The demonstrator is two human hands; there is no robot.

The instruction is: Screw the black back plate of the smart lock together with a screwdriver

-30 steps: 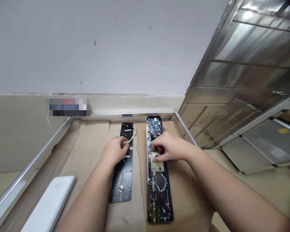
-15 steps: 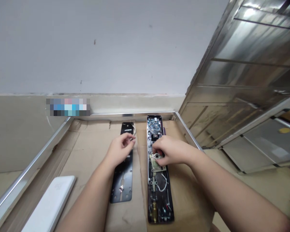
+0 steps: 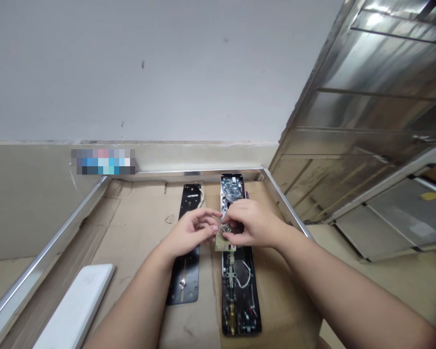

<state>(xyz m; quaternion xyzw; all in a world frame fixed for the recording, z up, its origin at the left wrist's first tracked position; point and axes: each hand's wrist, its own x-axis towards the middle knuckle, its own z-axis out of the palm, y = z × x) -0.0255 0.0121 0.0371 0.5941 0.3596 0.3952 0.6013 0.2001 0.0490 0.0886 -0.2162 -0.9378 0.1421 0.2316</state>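
A long black lock housing (image 3: 244, 300) lies with its inside facing up, showing a blue circuit board (image 3: 232, 186), white wires and a brass-coloured cylinder. Over its middle, my right hand (image 3: 249, 223) pinches a yellowish square metal plate (image 3: 225, 244) with a round hub on it. My left hand (image 3: 194, 230) reaches to the left edge of this plate, thumb and fingers apart; whether the fingertips touch it I cannot tell. Under the left hand lies a flat black back plate (image 3: 185, 276) with holes and a slot. A pale cable (image 3: 201, 198) rests at its top end.
Brown cardboard (image 3: 138, 232) lines the table, which has a raised metal rim (image 3: 199, 173). A white slab-like object (image 3: 76, 305) lies at the lower left. Beyond the rim is a wall, with a shiny metal panel (image 3: 330, 121) at the right.
My left hand let go of the pale cable and moved right, towards the yellowish plate. My right hand has shifted that plate slightly up and left out of its place in the housing.
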